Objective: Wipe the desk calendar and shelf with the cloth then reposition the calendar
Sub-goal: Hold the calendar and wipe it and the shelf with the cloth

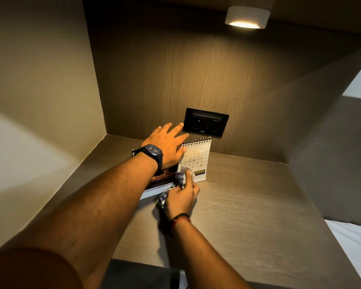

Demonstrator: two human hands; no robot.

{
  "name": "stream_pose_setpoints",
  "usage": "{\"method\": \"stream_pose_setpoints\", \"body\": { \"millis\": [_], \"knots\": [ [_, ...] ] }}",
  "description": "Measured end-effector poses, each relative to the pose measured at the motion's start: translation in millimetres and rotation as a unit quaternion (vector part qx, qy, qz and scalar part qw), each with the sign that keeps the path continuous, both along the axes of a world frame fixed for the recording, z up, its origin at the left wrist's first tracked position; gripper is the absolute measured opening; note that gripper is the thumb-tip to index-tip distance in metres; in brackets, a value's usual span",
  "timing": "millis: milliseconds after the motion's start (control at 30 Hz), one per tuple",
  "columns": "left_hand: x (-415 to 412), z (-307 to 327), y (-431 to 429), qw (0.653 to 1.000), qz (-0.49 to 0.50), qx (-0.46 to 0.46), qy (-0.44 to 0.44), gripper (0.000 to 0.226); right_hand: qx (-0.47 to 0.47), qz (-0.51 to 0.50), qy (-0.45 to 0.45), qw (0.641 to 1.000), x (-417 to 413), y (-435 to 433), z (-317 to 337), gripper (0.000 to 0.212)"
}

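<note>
A person's left hand (167, 146), wearing a dark square-faced wristwatch (152, 153), reaches over the top left corner of a white spiral-bound desk calendar (198, 158) standing on a grey-brown wood-grain shelf (248, 201). The fingers are spread and extended past the wire binding toward a black wall socket plate (205, 123) behind, with the thumb lying against the calendar's front page. Whether the hand grips the binding or merely steadies it cannot be told.

The right hand (182, 196), a red-and-black thread band at the wrist, is closed around a bunched grey-and-white checked cloth (180, 177), pressing it to the calendar's lower left corner. The calendar sits just ahead of this hand, its long edge running left to right, its face tilted back toward the wall. Directly under the left wrist lies a flat dark-covered book (161, 179), touching or nearly touching the calendar's left side.

Both hands meet the calendar from its left; the right is the nearer to the page. Wiping appears to be under way on the calendar face, with the open shelf to the right of both hands likely next.
</note>
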State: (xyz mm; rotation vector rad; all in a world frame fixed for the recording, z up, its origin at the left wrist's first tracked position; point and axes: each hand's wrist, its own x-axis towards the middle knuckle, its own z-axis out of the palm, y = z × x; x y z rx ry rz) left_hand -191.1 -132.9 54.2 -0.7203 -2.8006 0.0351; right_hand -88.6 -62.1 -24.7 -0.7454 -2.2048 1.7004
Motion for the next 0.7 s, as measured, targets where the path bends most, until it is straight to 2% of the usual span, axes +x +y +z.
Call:
{"method": "stream_pose_setpoints", "body": {
  "millis": [133, 333, 567, 700],
  "knots": [
    [0, 0, 1, 1.000, 0.001, 0.002, 0.005, 0.054, -0.082, -0.059, 0.007, 0.995, -17, 10, 17, 0.061],
    [-1, -1, 0, 1.000, 0.004, 0.007, 0.016, 0.053, 0.002, 0.013, 0.040, 0.999, 1, -5, 7, 0.064],
    [4, 2, 0, 1.000, 0.002, 0.003, 0.018, 0.055, -0.046, -0.039, 0.039, 0.997, -13, 3, 19, 0.061],
    [3, 1, -1, 1.000, 0.001, 0.006, 0.019, 0.055, -0.010, 0.003, 0.057, 0.998, -1, -8, 14, 0.065]
  ]
}}
